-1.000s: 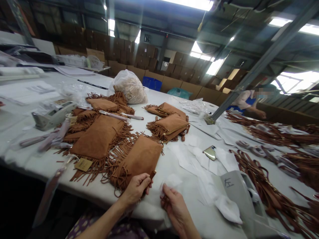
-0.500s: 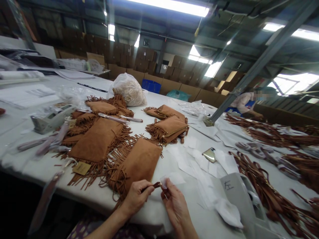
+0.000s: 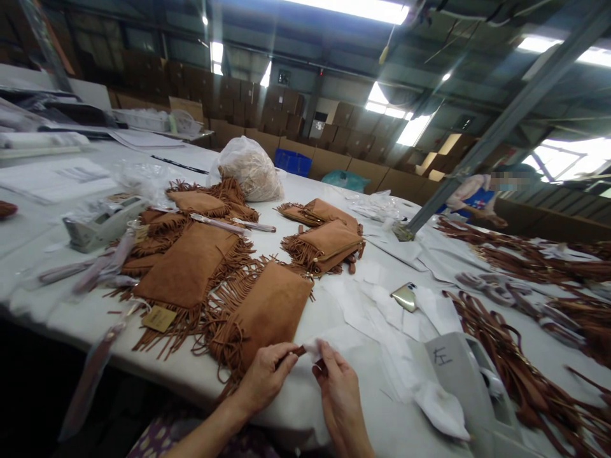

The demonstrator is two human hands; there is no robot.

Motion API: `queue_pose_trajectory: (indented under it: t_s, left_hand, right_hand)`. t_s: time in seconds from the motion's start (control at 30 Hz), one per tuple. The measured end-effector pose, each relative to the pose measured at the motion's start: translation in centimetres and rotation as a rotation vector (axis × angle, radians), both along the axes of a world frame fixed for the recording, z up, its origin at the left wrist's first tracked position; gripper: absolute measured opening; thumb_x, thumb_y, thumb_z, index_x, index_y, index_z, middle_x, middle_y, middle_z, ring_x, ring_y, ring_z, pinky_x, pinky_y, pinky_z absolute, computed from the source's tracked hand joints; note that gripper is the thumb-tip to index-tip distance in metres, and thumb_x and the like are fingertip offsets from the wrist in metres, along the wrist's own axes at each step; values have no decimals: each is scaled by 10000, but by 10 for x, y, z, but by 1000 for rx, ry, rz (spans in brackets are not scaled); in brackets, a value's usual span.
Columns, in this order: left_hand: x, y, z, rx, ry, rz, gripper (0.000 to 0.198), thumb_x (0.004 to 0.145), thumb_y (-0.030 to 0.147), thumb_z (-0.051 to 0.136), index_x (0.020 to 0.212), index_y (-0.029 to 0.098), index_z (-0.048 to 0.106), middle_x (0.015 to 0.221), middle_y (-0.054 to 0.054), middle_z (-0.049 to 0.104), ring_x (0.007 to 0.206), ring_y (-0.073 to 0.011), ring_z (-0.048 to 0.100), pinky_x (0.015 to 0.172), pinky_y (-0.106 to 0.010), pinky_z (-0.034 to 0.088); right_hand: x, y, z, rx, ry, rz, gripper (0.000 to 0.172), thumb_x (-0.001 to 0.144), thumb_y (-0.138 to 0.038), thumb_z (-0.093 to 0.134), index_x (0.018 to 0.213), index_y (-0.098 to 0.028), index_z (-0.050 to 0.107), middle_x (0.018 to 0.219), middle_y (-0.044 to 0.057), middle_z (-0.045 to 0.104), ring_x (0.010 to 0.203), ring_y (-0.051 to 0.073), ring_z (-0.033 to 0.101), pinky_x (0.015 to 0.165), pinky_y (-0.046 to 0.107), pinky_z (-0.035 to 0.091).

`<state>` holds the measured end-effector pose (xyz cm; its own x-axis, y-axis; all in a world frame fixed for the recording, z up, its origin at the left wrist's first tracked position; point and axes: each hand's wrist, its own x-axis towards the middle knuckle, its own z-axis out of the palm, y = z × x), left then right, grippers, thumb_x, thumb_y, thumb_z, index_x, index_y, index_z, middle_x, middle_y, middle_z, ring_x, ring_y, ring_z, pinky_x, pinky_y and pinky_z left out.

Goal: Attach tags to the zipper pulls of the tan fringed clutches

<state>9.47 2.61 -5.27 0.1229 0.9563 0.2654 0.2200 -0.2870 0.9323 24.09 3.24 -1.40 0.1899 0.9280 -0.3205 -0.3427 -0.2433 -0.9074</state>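
My left hand [image 3: 268,374] is closed in a pinch on a narrow brown leather strap [image 3: 298,350], just off the near edge of a fringed suede bag [image 3: 274,302]. Thin white tissue paper [image 3: 314,348] lies around the strap's far end. My right hand [image 3: 340,387] pinches that tissue paper between thumb and fingers, close to the left fingertips. Most of the strap is hidden inside my hands. To the left lies another fringed bag [image 3: 184,267] with a tan hang tag [image 3: 159,319].
More fringed bags [image 3: 329,238] lie farther back. A grey tape dispenser [image 3: 453,375] stands at right, beside loose tissue sheets [image 3: 377,331] and piled brown straps [image 3: 506,356]. Another dispenser [image 3: 102,226] is at left. A metal post [image 3: 432,207] rises near a co-worker [image 3: 472,197].
My right fingers have shifted slightly around the tissue paper at the strap's end, and less of the strap shows. The co-worker's hands have come up from the table. The view has tilted slightly.
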Motion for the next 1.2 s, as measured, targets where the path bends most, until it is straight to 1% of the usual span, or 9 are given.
queue_pose_trajectory:
  t_s: [0.2,0.33,0.57,0.67,0.8,0.87,1.03,1.1,1.2]
  left_hand:
    - [1,-1,-2,15,-9,11,257,902,320,511,1046,229,703,991,-60,734,876,-208,659,802,-282,475]
    - [1,-3,1,23,13,16,254,898,315,520,1050,231,706,970,-65,734,853,-208,650,801,-292,472]
    - [2,-6,2,66,122,10,274,915,346,489,1086,273,690,933,-57,723,812,-205,629,772,-297,445]
    - [2,-7,2,83,156,7,275,917,319,479,1103,274,677,919,-56,718,816,-209,620,763,-301,425]
    - [1,-8,5,71,136,18,254,918,305,477,1062,248,678,939,-53,720,835,-210,624,761,-297,410]
    - [0,-8,6,47,95,22,230,912,309,494,1029,233,677,952,-46,723,851,-206,627,771,-290,407]
    - [-3,-9,8,-20,68,-9,179,887,294,529,955,231,682,893,-21,719,831,-203,608,758,-281,389]
    - [-4,-9,10,-37,60,-15,170,879,284,535,946,224,680,878,-20,709,823,-199,598,753,-277,380]
    - [-4,-7,12,-90,-2,-16,203,893,302,500,939,198,668,772,-14,658,706,-165,559,659,-256,371]
  right_hand:
    - [1,1,-5,-43,15,-92,268,636,-410,769,816,-215,728,818,20,708,691,141,602,610,239,479]
    - [-2,0,-12,-6,-59,-100,334,653,-462,747,851,-192,732,874,49,723,746,166,625,618,245,486]
    - [-6,-5,-23,88,-274,-200,447,697,-539,690,934,-162,729,984,76,737,946,225,633,772,287,496]
    - [-10,-10,-22,78,-359,-182,463,717,-553,665,953,-160,727,988,76,739,974,239,630,841,307,478]
    - [-13,-14,-19,111,-414,-79,444,715,-557,668,871,-148,739,881,76,750,886,232,647,832,311,474]
    - [-13,-13,-18,112,-347,-57,427,693,-544,697,851,-149,739,806,64,747,819,214,651,806,312,481]
    - [-10,-7,-13,6,85,-39,328,612,-441,800,795,-179,724,757,16,724,686,129,616,632,232,489]
    - [-8,-6,-9,-40,190,-43,284,593,-377,828,768,-184,715,737,-7,712,640,93,590,572,190,468]
    - [-5,-4,-7,-109,307,-93,263,581,-311,845,750,-177,696,699,-21,695,587,73,567,531,174,465]
